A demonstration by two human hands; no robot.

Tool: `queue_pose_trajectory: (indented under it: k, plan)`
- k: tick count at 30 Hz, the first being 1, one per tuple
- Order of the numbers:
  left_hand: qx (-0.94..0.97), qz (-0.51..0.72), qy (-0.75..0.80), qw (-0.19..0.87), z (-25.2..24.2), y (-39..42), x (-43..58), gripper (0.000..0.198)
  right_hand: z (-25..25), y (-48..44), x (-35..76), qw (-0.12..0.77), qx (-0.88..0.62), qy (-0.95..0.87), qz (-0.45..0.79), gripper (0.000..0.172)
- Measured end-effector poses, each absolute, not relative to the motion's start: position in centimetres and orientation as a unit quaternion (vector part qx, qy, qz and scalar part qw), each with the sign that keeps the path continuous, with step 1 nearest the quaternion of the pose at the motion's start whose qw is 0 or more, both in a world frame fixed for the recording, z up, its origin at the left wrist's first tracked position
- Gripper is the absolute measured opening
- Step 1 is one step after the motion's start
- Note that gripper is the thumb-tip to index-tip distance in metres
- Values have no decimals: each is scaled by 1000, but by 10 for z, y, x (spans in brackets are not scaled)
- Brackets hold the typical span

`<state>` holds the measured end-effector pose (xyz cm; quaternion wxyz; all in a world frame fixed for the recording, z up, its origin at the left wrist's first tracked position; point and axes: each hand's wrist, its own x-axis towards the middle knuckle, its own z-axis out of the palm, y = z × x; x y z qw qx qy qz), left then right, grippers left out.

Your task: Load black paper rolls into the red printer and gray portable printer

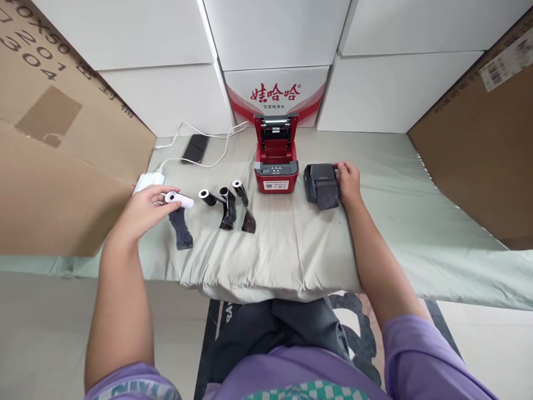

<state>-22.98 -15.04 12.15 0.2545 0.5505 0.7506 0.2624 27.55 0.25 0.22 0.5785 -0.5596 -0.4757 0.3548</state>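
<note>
My left hand (144, 210) pinches a white paper roll (183, 201) between thumb and fingers above the left of the cloth. Just below it lies a dark paper strip (181, 230); whether it is joined to the roll I cannot tell. My right hand (348, 182) is curled against the right side of a small black printer (318, 176), whose front has a dark strip (327, 195) hanging from it. Between my hands stands a red label printer (276, 179) with its lid raised. Left of it are a black roll (209, 197) and other dark rolls (227, 206) (241, 194) with loose ends.
A phone (195, 149) lies at the back left beside a white cable (227, 145). A white power strip (149, 180) sits behind my left hand. Cardboard boxes (62, 166) (478, 139) flank the cloth-covered table (283, 244), and white boxes (275, 33) line its back.
</note>
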Motion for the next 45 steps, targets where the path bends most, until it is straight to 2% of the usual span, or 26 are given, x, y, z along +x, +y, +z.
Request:
queue_pose_trajectory:
  k: [6, 14, 17, 22, 28, 30, 32, 37, 39, 45]
  plan:
    - [567, 186, 767, 235, 109, -147, -228, 43, 0, 4, 276, 580, -555, -479, 354, 48]
    - [597, 169, 754, 217, 91, -142, -228, 40, 1, 5, 276, 579, -561, -475, 352, 52]
    - [606, 118, 759, 206, 93, -141, -227, 50, -1, 6, 276, 576, -562, -483, 345, 53]
    - [647, 101, 749, 101, 106, -138, -210, 71, -6, 9, 279, 576, -559, -497, 330, 54]
    - [687, 64, 714, 123, 116, -115, -188, 49, -6, 9, 279, 579, -560, -493, 329, 54]
    - [667, 105, 726, 134, 123, -112, -189, 43, -6, 9, 278, 578, -562, -491, 331, 54]
    - [653, 208, 710, 159, 132, -112, -190, 38, -5, 9, 278, 575, -564, -491, 332, 53]
    - [604, 514, 499, 349, 152, -112, -161, 35, -4, 8, 276, 580, -561, -495, 322, 50]
    - [577, 561, 440, 398, 157, -108, -136, 36, -4, 8, 276, 583, -557, -495, 323, 49]
    - [504, 569, 368, 536, 170, -83, -68, 29, -4, 8, 278, 583, -552, -502, 321, 46]
